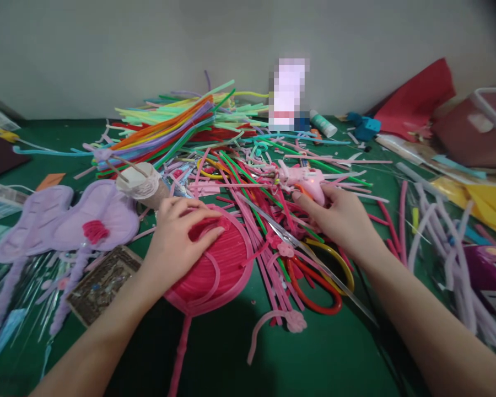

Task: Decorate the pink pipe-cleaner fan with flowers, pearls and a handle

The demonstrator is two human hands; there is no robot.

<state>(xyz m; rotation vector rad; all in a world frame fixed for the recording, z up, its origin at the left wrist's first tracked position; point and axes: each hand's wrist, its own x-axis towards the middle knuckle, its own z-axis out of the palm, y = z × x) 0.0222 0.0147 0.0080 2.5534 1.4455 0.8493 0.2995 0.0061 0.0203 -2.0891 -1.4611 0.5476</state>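
My left hand (177, 234) lies over the upper left of a round pink hand fan (227, 270) made of pipe cleaners. Its thumb presses on the fan's face, and its fingers curl at the top edge. A loose pink loop crosses the face, and the handle points toward me. My right hand (334, 218) is closed around the grip of a small pink hot glue gun (301, 177), its nozzle pointing left. Between the hands lie scissors (318, 292) with red and yellow handles, over pink pipe cleaners (268, 275). A pink flower with a curled stem (295, 321) rests nearby.
Two lilac fans (95, 207) lie at left beside a patterned box (103, 286). A lace-trimmed roll (149, 184) stands near my left hand. Bundled colourful pipe cleaners (173, 129) fill the back. Lilac pipe cleaners (458, 248) and a plastic bin (471, 132) are at right.
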